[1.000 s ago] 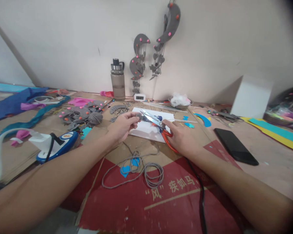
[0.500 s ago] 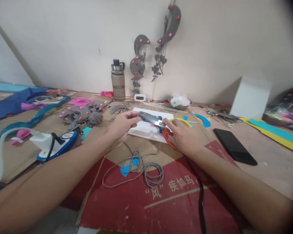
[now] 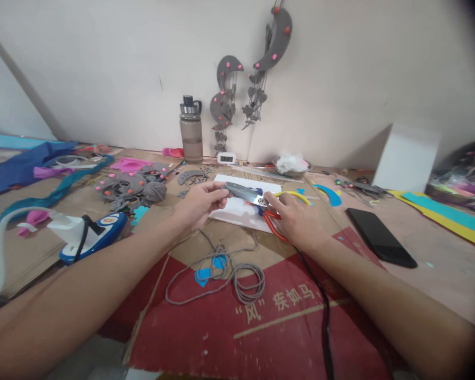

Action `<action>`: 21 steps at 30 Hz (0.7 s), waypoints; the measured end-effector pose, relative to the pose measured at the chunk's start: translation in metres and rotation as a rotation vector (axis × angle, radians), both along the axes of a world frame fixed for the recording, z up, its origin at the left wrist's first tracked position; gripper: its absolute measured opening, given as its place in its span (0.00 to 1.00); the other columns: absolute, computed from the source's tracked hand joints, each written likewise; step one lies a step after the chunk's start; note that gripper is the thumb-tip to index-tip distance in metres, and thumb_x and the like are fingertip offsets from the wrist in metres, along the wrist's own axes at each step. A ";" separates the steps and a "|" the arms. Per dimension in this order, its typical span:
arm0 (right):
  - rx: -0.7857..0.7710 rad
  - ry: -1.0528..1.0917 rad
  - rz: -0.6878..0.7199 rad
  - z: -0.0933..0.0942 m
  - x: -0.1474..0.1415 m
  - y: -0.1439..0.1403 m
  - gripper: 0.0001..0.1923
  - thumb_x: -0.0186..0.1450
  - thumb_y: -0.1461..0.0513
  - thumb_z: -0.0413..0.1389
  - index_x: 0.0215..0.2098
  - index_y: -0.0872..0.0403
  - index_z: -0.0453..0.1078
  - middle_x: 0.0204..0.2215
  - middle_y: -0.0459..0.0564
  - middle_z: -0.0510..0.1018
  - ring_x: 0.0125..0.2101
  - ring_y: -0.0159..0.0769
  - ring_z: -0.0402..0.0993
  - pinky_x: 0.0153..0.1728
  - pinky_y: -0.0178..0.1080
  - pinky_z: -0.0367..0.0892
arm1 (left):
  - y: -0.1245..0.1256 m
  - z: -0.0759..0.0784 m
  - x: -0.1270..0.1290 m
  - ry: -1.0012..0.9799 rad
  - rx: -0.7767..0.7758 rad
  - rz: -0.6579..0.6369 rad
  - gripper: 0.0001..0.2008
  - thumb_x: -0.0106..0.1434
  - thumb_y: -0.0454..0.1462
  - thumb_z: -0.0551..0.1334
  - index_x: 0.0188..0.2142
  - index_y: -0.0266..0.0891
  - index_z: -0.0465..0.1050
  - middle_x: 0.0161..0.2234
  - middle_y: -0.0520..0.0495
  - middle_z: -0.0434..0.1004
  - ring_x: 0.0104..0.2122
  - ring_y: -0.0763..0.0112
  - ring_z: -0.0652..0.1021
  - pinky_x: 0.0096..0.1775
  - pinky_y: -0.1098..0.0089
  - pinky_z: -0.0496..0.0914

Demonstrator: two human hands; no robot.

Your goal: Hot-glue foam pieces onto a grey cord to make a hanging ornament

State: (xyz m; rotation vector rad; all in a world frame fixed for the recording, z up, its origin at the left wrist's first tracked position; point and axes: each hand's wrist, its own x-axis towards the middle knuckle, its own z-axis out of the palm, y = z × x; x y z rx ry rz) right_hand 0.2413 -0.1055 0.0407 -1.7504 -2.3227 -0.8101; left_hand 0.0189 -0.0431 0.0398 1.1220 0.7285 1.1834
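Observation:
My right hand (image 3: 295, 219) grips red-handled scissors (image 3: 247, 193), whose blades are closed and point left toward my left hand (image 3: 200, 203). My left hand pinches a small grey felt piece (image 3: 224, 186) right at the blade tips. Both hands hover over a white board (image 3: 241, 211) lying on the cardboard-covered table. A grey cord (image 3: 221, 274) lies coiled on the cardboard in front of my hands, over a small blue cut-out.
A black phone (image 3: 380, 236) lies to the right, a white box (image 3: 407, 158) behind it. A bottle (image 3: 191, 131) stands at the wall under hanging grey felt moons (image 3: 225, 95). Grey felt scraps (image 3: 134, 187) and a blue-white glue gun (image 3: 91, 235) lie left. A black cable (image 3: 324, 311) runs near my right arm.
The scissor blades were open a second ago and have closed on the grey piece. My right hand shifted slightly left; a yellow strip now shows behind it.

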 end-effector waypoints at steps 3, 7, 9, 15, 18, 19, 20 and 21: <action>-0.018 -0.007 -0.002 0.002 -0.001 -0.001 0.21 0.67 0.62 0.44 0.58 0.50 0.60 0.41 0.55 0.74 0.32 0.37 0.67 0.29 0.37 0.50 | 0.000 0.000 -0.001 -0.024 -0.015 -0.005 0.09 0.45 0.31 0.70 0.27 0.31 0.73 0.22 0.51 0.71 0.19 0.82 0.68 0.24 0.77 0.62; -0.033 -0.012 0.005 0.003 -0.001 -0.001 0.21 0.67 0.62 0.45 0.57 0.50 0.61 0.41 0.55 0.74 0.33 0.37 0.67 0.29 0.37 0.51 | 0.004 -0.003 -0.003 -0.019 -0.016 -0.010 0.09 0.45 0.31 0.70 0.28 0.31 0.74 0.23 0.50 0.72 0.19 0.84 0.66 0.23 0.78 0.61; -0.032 -0.014 0.008 0.004 0.000 -0.001 0.21 0.67 0.62 0.45 0.57 0.50 0.61 0.41 0.55 0.74 0.32 0.37 0.67 0.29 0.37 0.51 | 0.005 -0.004 -0.003 -0.010 -0.011 -0.009 0.08 0.46 0.32 0.69 0.27 0.31 0.74 0.23 0.50 0.71 0.19 0.84 0.66 0.22 0.78 0.60; -0.078 -0.018 -0.007 0.005 0.000 -0.002 0.22 0.66 0.62 0.45 0.58 0.50 0.60 0.40 0.55 0.74 0.32 0.36 0.68 0.28 0.36 0.50 | 0.007 -0.007 -0.003 -0.006 -0.014 -0.020 0.08 0.46 0.32 0.69 0.28 0.32 0.75 0.24 0.50 0.71 0.19 0.84 0.65 0.22 0.78 0.60; -0.079 -0.015 0.005 0.004 0.000 -0.001 0.22 0.65 0.63 0.45 0.58 0.50 0.60 0.39 0.54 0.75 0.32 0.36 0.68 0.28 0.36 0.49 | 0.008 -0.007 -0.003 -0.010 -0.017 -0.027 0.08 0.46 0.32 0.69 0.27 0.32 0.75 0.24 0.50 0.71 0.19 0.84 0.65 0.22 0.78 0.60; -0.076 -0.013 0.014 0.003 0.001 -0.001 0.22 0.65 0.63 0.45 0.58 0.50 0.60 0.39 0.54 0.75 0.32 0.36 0.68 0.28 0.36 0.49 | 0.008 -0.007 -0.003 -0.011 -0.020 -0.027 0.08 0.46 0.32 0.69 0.27 0.32 0.75 0.24 0.50 0.71 0.19 0.84 0.65 0.22 0.78 0.59; -0.074 -0.013 0.022 0.002 0.001 0.000 0.22 0.65 0.63 0.45 0.58 0.50 0.60 0.39 0.54 0.75 0.32 0.36 0.69 0.28 0.36 0.49 | 0.008 -0.007 -0.003 -0.012 -0.022 -0.025 0.08 0.46 0.32 0.69 0.27 0.32 0.75 0.24 0.50 0.71 0.19 0.84 0.65 0.22 0.78 0.59; -0.071 -0.012 0.027 0.001 0.002 0.000 0.22 0.65 0.63 0.45 0.58 0.50 0.60 0.39 0.54 0.75 0.32 0.36 0.69 0.27 0.36 0.49 | 0.008 -0.007 -0.003 -0.011 -0.023 -0.024 0.08 0.46 0.32 0.69 0.27 0.32 0.75 0.23 0.50 0.71 0.19 0.84 0.65 0.22 0.78 0.59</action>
